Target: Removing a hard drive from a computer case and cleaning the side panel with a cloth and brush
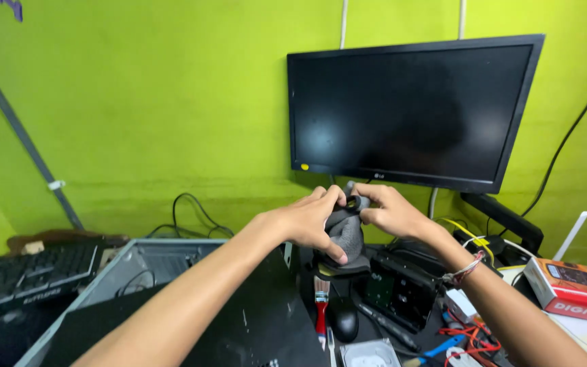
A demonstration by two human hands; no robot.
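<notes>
Hands first, seen from the camera on my head: my left hand (310, 221) and my right hand (390, 211) meet in front of me, both gripping a small grey bundle (346, 233), which looks like a cloth or a soft cover wrapped round something dark. My left fingers curl over its top and my thumb presses its lower side; my right fingers pinch a small dark piece at its upper edge. The bundle is held in the air, just below a dark monitor (412, 109) on a green wall (137, 102).

Under my hands lies a cluttered desk: a red-handled brush (321, 309), a black mouse (345, 321), a black boxy part (402, 285), and an open computer case (151, 261) to the left, with a keyboard (28, 272) beyond it.

I judge I am working the small piece at the top of the bundle. That calls for a firm left grip and a careful pinch.
</notes>
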